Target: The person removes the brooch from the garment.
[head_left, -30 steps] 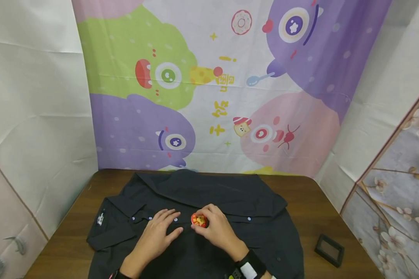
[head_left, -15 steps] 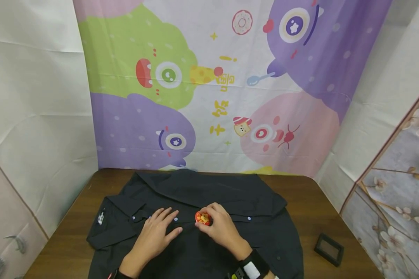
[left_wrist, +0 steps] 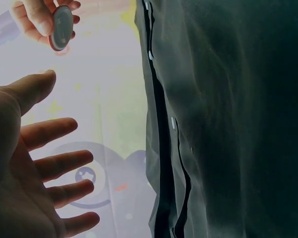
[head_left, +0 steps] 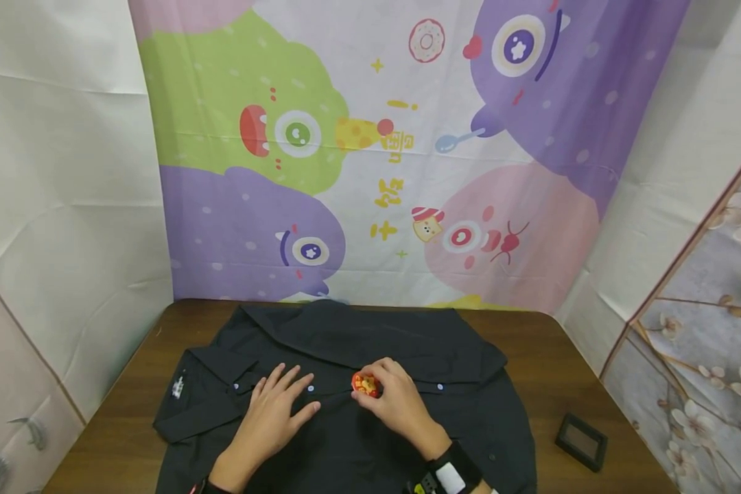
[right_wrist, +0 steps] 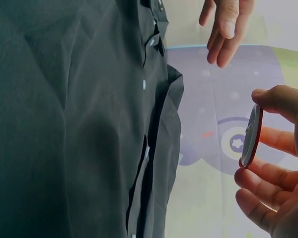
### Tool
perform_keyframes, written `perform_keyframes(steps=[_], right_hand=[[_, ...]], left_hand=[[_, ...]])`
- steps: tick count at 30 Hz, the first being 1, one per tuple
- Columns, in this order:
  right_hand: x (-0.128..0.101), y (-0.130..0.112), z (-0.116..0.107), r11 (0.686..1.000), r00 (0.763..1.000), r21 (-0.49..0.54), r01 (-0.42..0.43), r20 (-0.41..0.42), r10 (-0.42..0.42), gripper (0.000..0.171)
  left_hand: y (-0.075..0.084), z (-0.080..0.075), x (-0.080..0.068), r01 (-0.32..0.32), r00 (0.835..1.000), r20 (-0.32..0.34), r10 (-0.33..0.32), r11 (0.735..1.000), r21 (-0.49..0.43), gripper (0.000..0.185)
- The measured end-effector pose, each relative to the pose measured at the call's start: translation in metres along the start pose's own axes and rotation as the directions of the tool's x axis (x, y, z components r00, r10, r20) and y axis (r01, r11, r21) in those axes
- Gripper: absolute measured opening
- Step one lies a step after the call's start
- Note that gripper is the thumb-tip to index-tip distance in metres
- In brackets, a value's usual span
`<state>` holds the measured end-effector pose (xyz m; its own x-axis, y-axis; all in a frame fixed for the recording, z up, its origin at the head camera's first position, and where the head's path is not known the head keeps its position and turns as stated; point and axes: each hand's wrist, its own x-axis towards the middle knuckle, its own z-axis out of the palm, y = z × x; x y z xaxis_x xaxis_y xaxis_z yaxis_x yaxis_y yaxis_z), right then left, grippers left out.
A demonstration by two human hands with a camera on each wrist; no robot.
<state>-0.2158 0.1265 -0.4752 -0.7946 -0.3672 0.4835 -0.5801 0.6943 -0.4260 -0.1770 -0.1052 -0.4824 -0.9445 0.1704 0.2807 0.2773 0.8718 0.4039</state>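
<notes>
A dark shirt (head_left: 346, 343) with pale buttons lies spread out, its left sleeve folded inward. My right hand (head_left: 398, 405) pinches a round red badge (head_left: 364, 385) with a yellow cartoon print between thumb and fingers, above the shirt front. From the right wrist, the grey back of the badge (right_wrist: 252, 135) shows, edge-on, with what looks like a pin across it. My left hand (head_left: 273, 418) holds nothing; its fingers are spread over the shirt's left half. In the left wrist view that hand (left_wrist: 35, 153) is apart from the cloth.
Under the shirt is a brown wooden table (head_left: 549, 370). A small black frame (head_left: 574, 457) lies to the right of the shirt. A cartoon-printed curtain (head_left: 370, 274) hangs behind the table's back edge, with white cloth on both sides.
My right hand has moved slightly right and away from me with the badge, widening the gap to my left hand. The left hand has shifted slightly, its fingers more spread. The shirt lies the same.
</notes>
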Motion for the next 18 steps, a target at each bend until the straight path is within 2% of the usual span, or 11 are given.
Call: perform_keyframes(steps=[18], right_hand=[[-0.006,0.009,-0.013,0.995,0.995,0.035,-0.096,-0.019,0.096,0.028]], left_hand=[[0.001,-0.002,0.001,0.01,1.0,0.022,-0.01,1.0,-0.016,0.051]])
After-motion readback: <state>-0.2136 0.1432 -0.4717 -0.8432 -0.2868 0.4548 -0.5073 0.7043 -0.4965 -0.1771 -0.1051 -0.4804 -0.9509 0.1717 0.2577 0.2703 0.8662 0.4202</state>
